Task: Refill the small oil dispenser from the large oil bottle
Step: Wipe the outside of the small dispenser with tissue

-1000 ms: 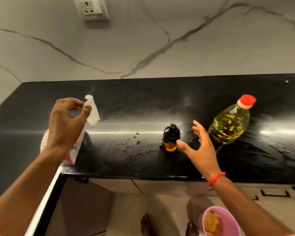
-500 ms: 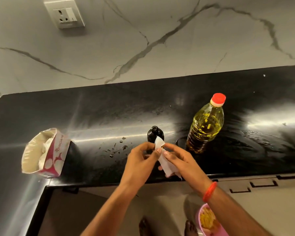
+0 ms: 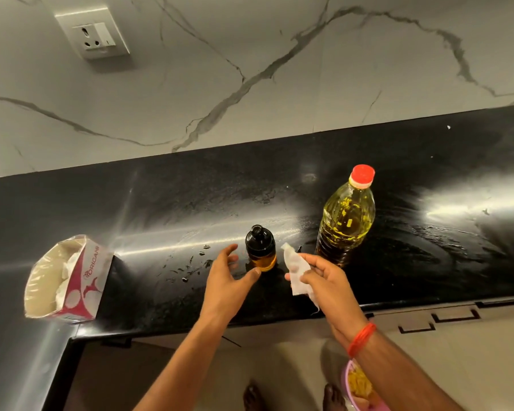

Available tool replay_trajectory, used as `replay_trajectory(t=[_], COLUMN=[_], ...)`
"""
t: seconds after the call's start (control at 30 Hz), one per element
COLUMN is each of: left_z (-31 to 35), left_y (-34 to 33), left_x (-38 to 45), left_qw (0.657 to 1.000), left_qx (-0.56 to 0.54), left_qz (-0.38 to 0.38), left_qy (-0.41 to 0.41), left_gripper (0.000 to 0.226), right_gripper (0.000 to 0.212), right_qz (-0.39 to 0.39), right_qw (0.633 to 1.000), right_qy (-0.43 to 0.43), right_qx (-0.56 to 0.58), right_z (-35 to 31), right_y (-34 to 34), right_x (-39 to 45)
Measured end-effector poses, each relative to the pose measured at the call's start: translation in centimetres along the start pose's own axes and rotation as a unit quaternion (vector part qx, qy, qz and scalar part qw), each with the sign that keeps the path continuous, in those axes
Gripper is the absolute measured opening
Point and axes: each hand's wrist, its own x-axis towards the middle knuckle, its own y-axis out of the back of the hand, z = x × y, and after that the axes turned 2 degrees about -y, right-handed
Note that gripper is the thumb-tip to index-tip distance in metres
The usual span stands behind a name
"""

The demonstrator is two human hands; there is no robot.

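left hand (image 3: 230, 280) spread, reaching dispenser (image 3: 260, 248) at 1 o'clock | right hand (image 3: 324, 280) pinching tissue (image 3: 295, 269), probably for wiping drips | bottle (image 3: 345, 216) capped

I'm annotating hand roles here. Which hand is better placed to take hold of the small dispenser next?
Probably the left hand: it is open, empty, right beside the small dispenser. The right hand is busy pinching a tissue.

This is a home kitchen: a polished black stone counter (image 3: 398, 149) runs along a marble-veined wall (image 3: 250, 54) with a wall socket (image 3: 97, 35), cabinet drawers (image 3: 445, 321) below, and a cooking-oil bottle (image 3: 346, 221) standing on top.
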Motion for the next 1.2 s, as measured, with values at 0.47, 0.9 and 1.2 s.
replay_trajectory(t=[0.47,0.9,1.2], left_z=[0.7,2.1,7.4], left_y=[-3.3,-0.5,2.6], left_x=[4.3,1.8,-1.7], left_qw=[0.996,0.995,0.984], left_qx=[0.072,-0.062,-0.130], left_qz=[0.021,-0.017,-0.006], left_qy=[-0.056,-0.082,-0.125], left_gripper=[0.039,0.054,0.049], right_gripper=[0.020,0.013,0.020], right_qz=[0.069,0.107,0.043], right_qw=[0.992,0.967,0.965], right_qy=[0.067,0.173,0.197], right_qx=[-0.085,-0.156,-0.168], right_z=[-0.1,-2.6,-5.4], right_y=[-0.1,-2.4,-3.7], right_x=[1.2,1.9,1.8])
